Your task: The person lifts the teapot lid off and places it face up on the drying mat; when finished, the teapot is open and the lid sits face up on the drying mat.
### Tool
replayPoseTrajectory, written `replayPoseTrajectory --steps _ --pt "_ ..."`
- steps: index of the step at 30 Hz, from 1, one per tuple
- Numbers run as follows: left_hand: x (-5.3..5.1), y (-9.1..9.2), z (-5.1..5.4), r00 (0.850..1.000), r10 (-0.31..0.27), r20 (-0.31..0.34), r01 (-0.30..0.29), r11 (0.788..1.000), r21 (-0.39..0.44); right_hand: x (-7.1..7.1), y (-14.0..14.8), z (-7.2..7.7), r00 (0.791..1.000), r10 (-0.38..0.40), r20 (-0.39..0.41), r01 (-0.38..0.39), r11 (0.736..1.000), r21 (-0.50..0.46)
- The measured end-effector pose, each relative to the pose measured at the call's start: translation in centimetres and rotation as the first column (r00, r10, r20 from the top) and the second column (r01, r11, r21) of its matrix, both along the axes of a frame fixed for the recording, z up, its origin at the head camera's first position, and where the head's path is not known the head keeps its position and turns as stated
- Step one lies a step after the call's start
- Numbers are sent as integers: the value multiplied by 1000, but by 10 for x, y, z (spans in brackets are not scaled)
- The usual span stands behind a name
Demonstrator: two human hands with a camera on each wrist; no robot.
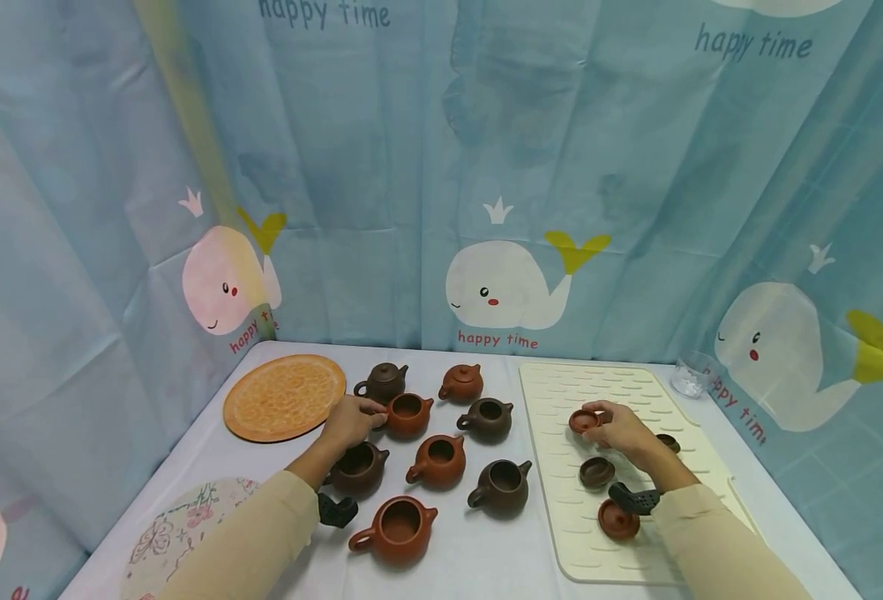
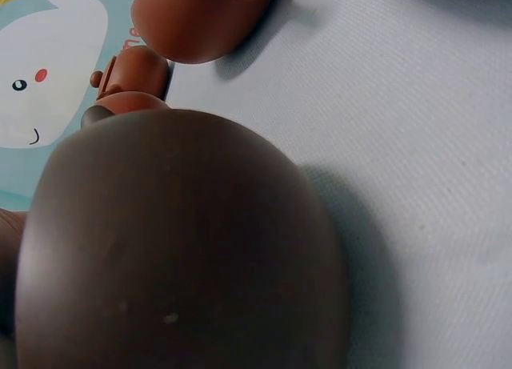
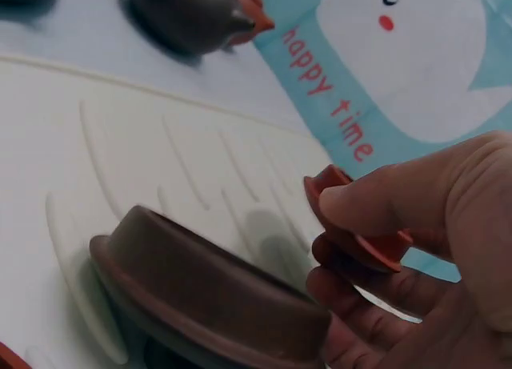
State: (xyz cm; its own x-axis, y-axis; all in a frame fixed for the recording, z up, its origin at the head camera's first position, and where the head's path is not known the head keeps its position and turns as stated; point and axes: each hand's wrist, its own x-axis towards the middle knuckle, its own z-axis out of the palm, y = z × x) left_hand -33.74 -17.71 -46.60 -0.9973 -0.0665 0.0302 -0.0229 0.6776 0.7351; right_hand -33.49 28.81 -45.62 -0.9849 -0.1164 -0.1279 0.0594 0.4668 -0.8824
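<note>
In the head view my left hand (image 1: 353,421) holds a red-brown lidless teapot (image 1: 407,417) at its left side, where the handle is hidden by the fingers. A dark brown lidless teapot (image 1: 359,469) stands just below that hand and fills much of the left wrist view. Over the cream mat (image 1: 554,533), my right hand (image 1: 621,432) pinches a small red-brown teapot lid (image 3: 376,247) between thumb and fingers. A dark lid (image 1: 596,472) lies upturned on the mat close by, with a red-brown lid (image 1: 619,521) nearer me.
Other lidless teapots stand mid-table, including a red-brown one (image 1: 399,532) in front. Two lidded teapots, one dark (image 1: 383,383) and one red-brown (image 1: 461,383), are behind. An orange round mat (image 1: 284,398) lies left; another dark lid (image 1: 668,442) and a clear glass (image 1: 690,377) are right.
</note>
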Motion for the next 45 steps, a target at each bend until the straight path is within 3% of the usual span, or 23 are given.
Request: replayPoseTrajectory --steps 8,18,26,35,45 --pt "0 1 0 1000 -4 -1 4 1000 4 -6 2 -11 1000 22 -10 -21 997 75" --pt "-1 1 2 1000 -1 11 1 1000 -8 -3 0 -5 997 55 -53 -42 971 234" --pt "0 1 2 1000 -1 11 1 1000 -10 -3 1 -9 995 86 -50 -71 966 249" --pt "0 1 2 1000 -7 6 7 1000 -15 0 2 -7 999 14 -40 -4 974 226" --pt "-3 4 9 1000 -9 -9 9 1000 -10 3 1 8 990 -14 -143 56 956 289"
